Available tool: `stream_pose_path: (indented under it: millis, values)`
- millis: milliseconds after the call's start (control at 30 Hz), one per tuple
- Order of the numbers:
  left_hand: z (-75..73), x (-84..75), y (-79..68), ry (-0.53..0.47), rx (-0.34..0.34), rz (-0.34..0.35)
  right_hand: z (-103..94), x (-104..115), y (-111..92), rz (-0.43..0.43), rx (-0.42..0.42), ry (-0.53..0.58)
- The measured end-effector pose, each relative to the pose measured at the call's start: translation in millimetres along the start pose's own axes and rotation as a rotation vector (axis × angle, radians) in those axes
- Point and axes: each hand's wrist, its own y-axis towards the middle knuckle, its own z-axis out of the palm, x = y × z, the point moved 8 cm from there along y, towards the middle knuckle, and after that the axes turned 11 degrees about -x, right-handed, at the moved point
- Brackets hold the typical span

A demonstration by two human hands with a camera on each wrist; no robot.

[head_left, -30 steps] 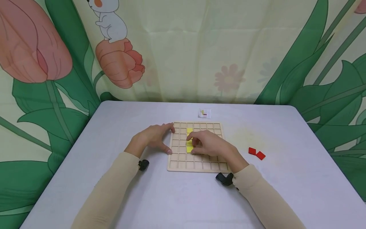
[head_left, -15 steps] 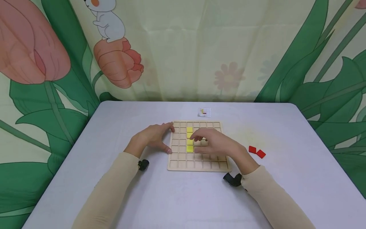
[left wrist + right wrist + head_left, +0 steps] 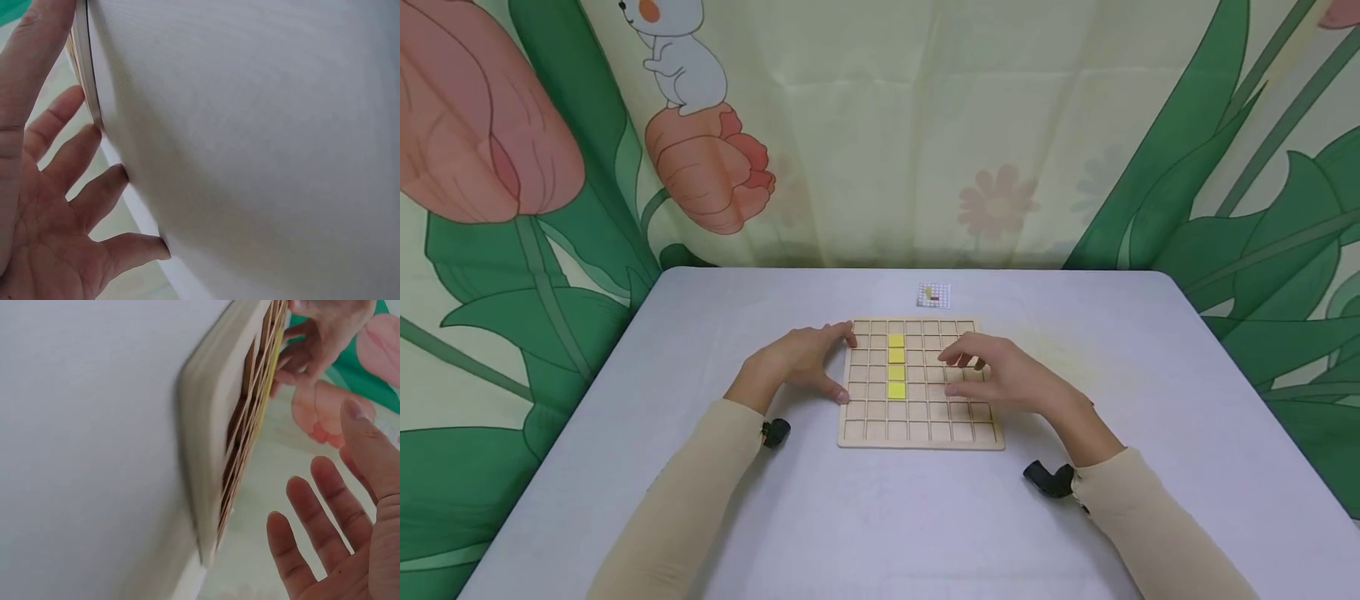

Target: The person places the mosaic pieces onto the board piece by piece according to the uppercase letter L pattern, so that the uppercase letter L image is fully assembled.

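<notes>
A square wooden grid board (image 3: 865,430) lies on the table, with a column of yellow square tiles (image 3: 897,356) set in its cells. My left hand (image 3: 801,358) rests at the board's left edge, thumb and forefinger spread along the side. The left wrist view shows the other fingers (image 3: 97,197) spread out, their tips down by the table. Over the right part of the board hovers my right hand (image 3: 1007,375), its fingers loosely bent and apart. Nothing shows between its fingers (image 3: 325,515) in the right wrist view. The two red tiles are hidden behind the right hand and forearm.
Behind the board lies a small printed card (image 3: 933,295) with a coloured grid pattern. A white cloth covers the table (image 3: 880,525), and a patterned curtain (image 3: 880,167) hangs behind its far edge. Each wrist carries a small black camera (image 3: 1048,480).
My right hand has let go over the yellow column and drawn away to the right, uncovering all the yellow tiles and covering the red ones. The left hand stays put.
</notes>
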Motion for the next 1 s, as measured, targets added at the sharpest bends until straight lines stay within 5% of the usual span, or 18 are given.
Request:
stream_pose_path:
  millis: [300, 1000]
  values:
    - [2.0, 0.5, 1.3, -0.004, -0.005, 0.0, -31.1, -20.7, -28.6, 0.018, -0.096, -0.04]
    - [3.3, 4.5, 1.0, -0.011, -0.034, 0.025, -76.3, -55.4, -71.4, 0.137, -0.143, -0.207]
